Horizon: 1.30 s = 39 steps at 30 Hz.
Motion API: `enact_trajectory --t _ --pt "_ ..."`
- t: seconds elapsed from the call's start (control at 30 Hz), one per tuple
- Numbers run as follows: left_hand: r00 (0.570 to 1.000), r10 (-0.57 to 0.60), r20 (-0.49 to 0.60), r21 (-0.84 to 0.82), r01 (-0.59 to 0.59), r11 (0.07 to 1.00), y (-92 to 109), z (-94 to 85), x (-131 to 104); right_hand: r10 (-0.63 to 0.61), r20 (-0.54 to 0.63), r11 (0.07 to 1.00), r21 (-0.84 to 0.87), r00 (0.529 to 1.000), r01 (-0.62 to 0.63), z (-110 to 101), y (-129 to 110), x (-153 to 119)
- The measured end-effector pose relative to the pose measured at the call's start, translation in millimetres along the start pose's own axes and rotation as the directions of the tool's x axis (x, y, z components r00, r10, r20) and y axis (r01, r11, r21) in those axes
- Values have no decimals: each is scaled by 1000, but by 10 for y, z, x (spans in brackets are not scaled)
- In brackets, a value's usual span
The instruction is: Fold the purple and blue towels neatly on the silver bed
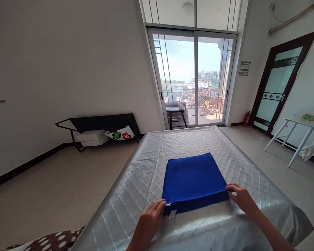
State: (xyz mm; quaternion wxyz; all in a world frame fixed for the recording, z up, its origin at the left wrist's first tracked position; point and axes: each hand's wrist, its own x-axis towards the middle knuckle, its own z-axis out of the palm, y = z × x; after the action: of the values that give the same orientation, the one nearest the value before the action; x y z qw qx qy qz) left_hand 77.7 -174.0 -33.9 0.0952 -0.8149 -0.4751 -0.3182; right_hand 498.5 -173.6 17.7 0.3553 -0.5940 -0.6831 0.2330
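A folded blue cloth (193, 177), squarish and smooth on top, lies on the silver quilted cover (136, 184) of a bed-like surface. At its near left corner, my left hand (153, 214) grips the edge with fingers together, beside a small white tag. A second pale tag (173, 214) hangs from the near edge, just right of that hand. My right hand (239, 195) pinches the near right corner between thumb and fingers. Between my hands the front edge runs nearly straight, with a darker strip of the cloth below it.
A black rack (104, 122) holding white boxes (92, 137) and a printed bag (120, 134) stands by the left wall. Beyond the bed are a dark stool (176, 111) and sliding glass doors (195, 80). At right stand a white table (305, 122) and a fire extinguisher (246, 119).
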Motion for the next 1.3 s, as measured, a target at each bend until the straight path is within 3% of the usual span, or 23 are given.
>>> enact_trajectory --t 0.2,0.43,0.57,0.67,0.83,0.97,1.1,1.3 --pt "997 73 7 16 -73 997 25 -60 -69 15 37 996 -91 999 -12 58 20 -100" --pt "999 -8 32 -26 9 1000 35 0 -144 -75 52 938 -335 996 88 89 12 -150" --pt "985 -150 84 -62 156 986 53 -7 -127 -167 -2 883 -446 986 148 105 -71 -174" --pt "953 -295 61 -14 297 955 131 -8 -29 -228 -25 874 -445 973 194 195 -141 -163" --pt "844 -535 34 126 527 840 291 135 51 -250 100 885 -380 963 270 448 -44 -218" --pt "781 -619 84 117 610 784 305 254 -31 -218 97 918 -319 971 238 555 129 -313" --pt "736 -660 148 65 659 749 289 222 -53 -178 99 961 -197 979 195 470 116 -273" --pt "708 -684 175 -27 698 715 293 124 -9 78 -128 991 -99 989 -91 279 43 -7"
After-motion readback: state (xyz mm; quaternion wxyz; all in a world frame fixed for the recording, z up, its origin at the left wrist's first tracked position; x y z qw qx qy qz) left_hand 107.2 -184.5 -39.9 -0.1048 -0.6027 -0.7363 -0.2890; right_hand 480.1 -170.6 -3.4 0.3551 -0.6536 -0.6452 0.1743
